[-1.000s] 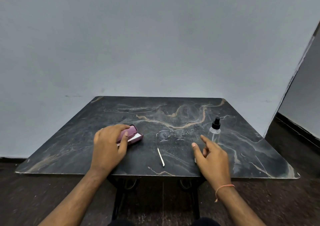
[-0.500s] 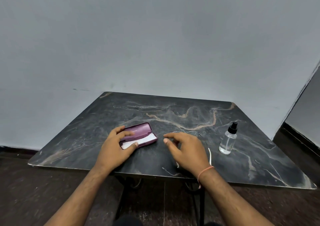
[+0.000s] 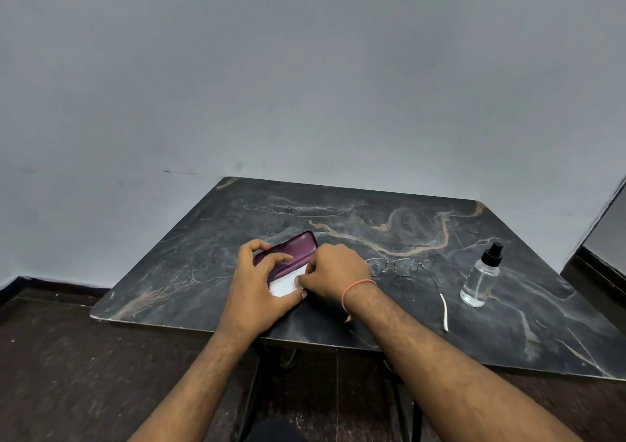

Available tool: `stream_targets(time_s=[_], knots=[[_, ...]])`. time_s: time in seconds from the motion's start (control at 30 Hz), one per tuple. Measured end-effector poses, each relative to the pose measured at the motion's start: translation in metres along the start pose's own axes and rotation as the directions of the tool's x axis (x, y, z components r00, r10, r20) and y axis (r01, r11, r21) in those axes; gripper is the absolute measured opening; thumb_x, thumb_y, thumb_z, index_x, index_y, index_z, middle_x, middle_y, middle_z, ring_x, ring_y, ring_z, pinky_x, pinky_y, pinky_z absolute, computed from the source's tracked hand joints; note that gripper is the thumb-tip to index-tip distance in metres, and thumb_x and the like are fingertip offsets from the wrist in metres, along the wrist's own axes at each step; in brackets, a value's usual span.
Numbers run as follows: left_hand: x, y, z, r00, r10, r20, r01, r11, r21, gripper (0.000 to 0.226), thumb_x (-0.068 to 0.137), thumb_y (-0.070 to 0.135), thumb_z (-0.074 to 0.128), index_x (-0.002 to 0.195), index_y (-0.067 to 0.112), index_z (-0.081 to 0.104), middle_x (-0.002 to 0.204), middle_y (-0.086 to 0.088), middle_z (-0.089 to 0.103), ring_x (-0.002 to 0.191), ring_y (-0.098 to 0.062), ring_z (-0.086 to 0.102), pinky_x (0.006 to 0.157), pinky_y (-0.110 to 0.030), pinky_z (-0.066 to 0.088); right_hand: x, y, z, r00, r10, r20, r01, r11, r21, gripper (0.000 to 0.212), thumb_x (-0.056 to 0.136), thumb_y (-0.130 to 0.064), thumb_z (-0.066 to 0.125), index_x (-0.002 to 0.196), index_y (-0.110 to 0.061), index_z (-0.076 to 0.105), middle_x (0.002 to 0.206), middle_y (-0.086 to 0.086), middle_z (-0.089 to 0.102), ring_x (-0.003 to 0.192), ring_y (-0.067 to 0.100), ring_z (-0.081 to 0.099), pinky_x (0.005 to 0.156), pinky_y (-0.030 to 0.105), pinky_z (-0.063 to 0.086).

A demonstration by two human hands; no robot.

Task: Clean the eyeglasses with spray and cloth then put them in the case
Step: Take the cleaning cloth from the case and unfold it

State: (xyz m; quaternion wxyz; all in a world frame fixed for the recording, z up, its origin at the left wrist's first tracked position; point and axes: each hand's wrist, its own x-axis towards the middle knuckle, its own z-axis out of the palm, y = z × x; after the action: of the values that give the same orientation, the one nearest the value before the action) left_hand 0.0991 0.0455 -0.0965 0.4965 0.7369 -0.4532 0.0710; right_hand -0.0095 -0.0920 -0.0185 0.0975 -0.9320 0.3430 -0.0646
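Maroon case [image 3: 288,250]: steadied by left hand [image 3: 257,282], fingers curled over lid.
Cloth [image 3: 284,284]: pinched by right hand [image 3: 333,270].
Glasses [image 3: 393,267]: just right of right hand.

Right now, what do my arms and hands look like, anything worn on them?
Both forearms are bare, with no sleeves in view. The right hand has a thin orange-pink thread band round its wrist. The left hand wears nothing: no gloves, rings or watch visible.
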Motion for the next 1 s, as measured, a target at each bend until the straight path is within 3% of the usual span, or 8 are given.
stream_targets(time_s=[0.13, 0.47, 0.6, 0.67, 0.8, 1.0], knots=[[0.000, 0.001, 0.000, 1.000, 0.024, -0.011, -0.024, 1.000, -0.003, 0.066, 0.061, 0.063, 0.086, 0.120, 0.035, 0.073, 0.142, 0.014, 0.034, 0.133, -0.008, 0.049, 0.106, -0.029, 0.048, 0.008, -0.007, 0.005, 1.000, 0.031, 0.000, -0.031, 0.999, -0.042, 0.039, 0.068, -0.048, 0.081, 0.098, -0.024, 0.080, 0.099, 0.002, 0.077, 0.094, 0.029, 0.074, 0.070, 0.032, 0.053], [0.001, -0.003, 0.002, 0.999, 0.032, -0.031, -0.032, 0.999, 0.021, 0.064, 0.061, 0.058, 0.092, 0.118, 0.036, 0.073, 0.142, 0.013, 0.034, 0.132, -0.012, 0.052, 0.107, -0.037, 0.054, 0.011, -0.010, 0.007, 0.997, 0.065, 0.040, -0.067, 0.997, 0.049, 0.035, 0.065, -0.032, 0.079, 0.099, -0.022, 0.081, 0.098, 0.002, 0.078, 0.093, 0.028, 0.074, 0.073, 0.033, 0.060], [-0.001, -0.001, 0.002, 0.999, 0.014, -0.030, -0.013, 0.999, 0.033, 0.063, 0.064, 0.057, 0.095, 0.118, 0.036, 0.072, 0.143, 0.016, 0.033, 0.131, -0.008, 0.051, 0.106, -0.033, 0.054, 0.005, -0.004, 0.004, 0.999, 0.044, 0.005, -0.044, 0.992, 0.120, 0.009, 0.071, -0.031, 0.070, 0.072, -0.023, 0.074, 0.080, -0.003, 0.074, 0.079, 0.025, 0.071, 0.064, 0.029, 0.055], [-0.001, 0.001, 0.001, 1.000, -0.001, -0.029, 0.002, 0.999, 0.045, 0.062, 0.065, 0.058, 0.095, 0.119, 0.035, 0.072, 0.142, 0.018, 0.033, 0.129, -0.004, 0.050, 0.104, -0.029, 0.053, 0.003, 0.001, -0.001, 0.999, 0.031, -0.027, -0.026, 0.984, 0.176, 0.015, 0.073, -0.034, 0.069, 0.061, -0.025, 0.068, 0.074, -0.004, 0.072, 0.077, 0.023, 0.070, 0.063, 0.029, 0.053], [-0.001, 0.003, 0.000, 0.999, -0.046, -0.001, 0.046, 0.995, 0.088, 0.058, 0.071, 0.062, 0.091, 0.119, 0.036, 0.072, 0.140, 0.019, 0.033, 0.125, -0.003, 0.051, 0.101, -0.025, 0.054, -0.007, 0.017, -0.019, 0.996, 0.018, -0.090, 0.011, 0.951, 0.308, 0.010, 0.069, -0.043, 0.070, 0.070, -0.036, 0.076, 0.075, -0.016, 0.076, 0.077, 0.008, 0.072, 0.074, 0.034, 0.062], [0.000, 0.008, -0.001, 0.996, -0.094, -0.003, 0.093, 0.983, 0.161, 0.051, 0.073, 0.072, 0.079, 0.114, 0.043, 0.072, 0.140, 0.017, 0.041, 0.129, -0.014, 0.052, 0.107, -0.036, 0.052, -0.035, 0.056, -0.050, 0.983, 0.039, -0.178, 0.042, 0.903, 0.429, 0.010, 0.073, -0.040, 0.070, 0.072, -0.031, 0.075, 0.079, -0.023, 0.076, 0.077, -0.002, 0.069, 0.075, 0.029, 0.060]])
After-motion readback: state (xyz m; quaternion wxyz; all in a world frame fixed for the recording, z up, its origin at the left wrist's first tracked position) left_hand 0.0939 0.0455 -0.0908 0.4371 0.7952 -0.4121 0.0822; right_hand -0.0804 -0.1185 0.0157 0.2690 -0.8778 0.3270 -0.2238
